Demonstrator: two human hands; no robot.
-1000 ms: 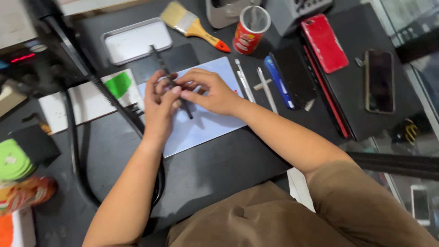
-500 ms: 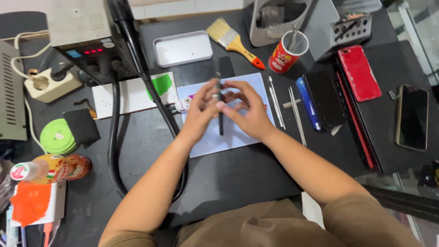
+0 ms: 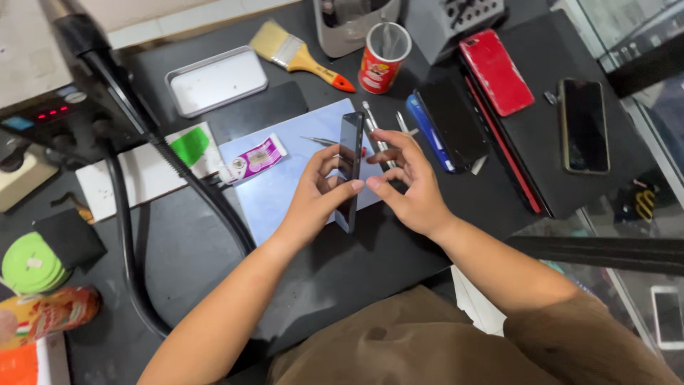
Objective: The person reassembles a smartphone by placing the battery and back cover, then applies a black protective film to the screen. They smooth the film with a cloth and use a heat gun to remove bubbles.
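A: Where is the phone [image 3: 349, 171] seen?

B: At frame centre, stood on edge over the blue mat [image 3: 285, 182]. It is gripped by the left hand [image 3: 317, 196], and the right hand [image 3: 410, 185] is closed on its other side with fingertips.

A: What is crowded around?

B: A glue tube [image 3: 253, 160] is laid on the mat to the left; tweezers [image 3: 320, 140] just above. Metal tools [image 3: 376, 132] are partly hidden behind the right hand. A dark phone [image 3: 450, 121] and a red one [image 3: 496, 72] are set to the upper right, a brush [image 3: 296, 53] and can [image 3: 383, 48] at the top, a black hose [image 3: 142, 178] down the left
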